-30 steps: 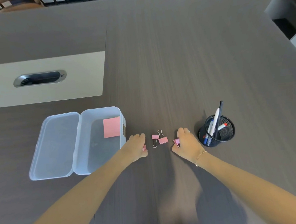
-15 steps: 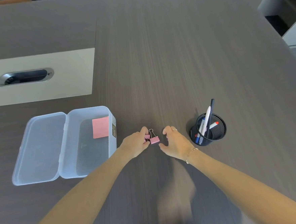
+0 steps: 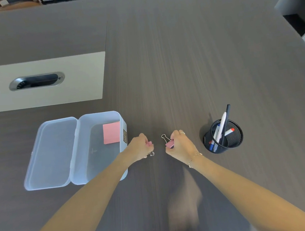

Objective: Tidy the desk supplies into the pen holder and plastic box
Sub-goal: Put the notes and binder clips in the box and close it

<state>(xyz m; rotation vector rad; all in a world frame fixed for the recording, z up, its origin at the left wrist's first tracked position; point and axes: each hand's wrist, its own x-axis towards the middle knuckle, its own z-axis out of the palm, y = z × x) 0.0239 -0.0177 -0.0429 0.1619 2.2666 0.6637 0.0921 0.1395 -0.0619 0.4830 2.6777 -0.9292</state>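
My left hand is closed around a pink binder clip, whose wire handle pokes out below the fingers, just right of the clear plastic box. My right hand grips another pink binder clip with its wire handle pointing up and left. The box lies open, lid flat to the left, with a pink sticky note pad inside at its far right corner. The black mesh pen holder stands to the right of my right hand and holds several pens and markers.
The dark wood-grain desk stretches far ahead. A beige panel with a metal cable grommet sits at the left. The desk's right edge and a shelf unit lie at the far right.
Both hands have picked up the binder clips that lay between them on the desk and moved slightly apart. No clip lies loose on the desk now.
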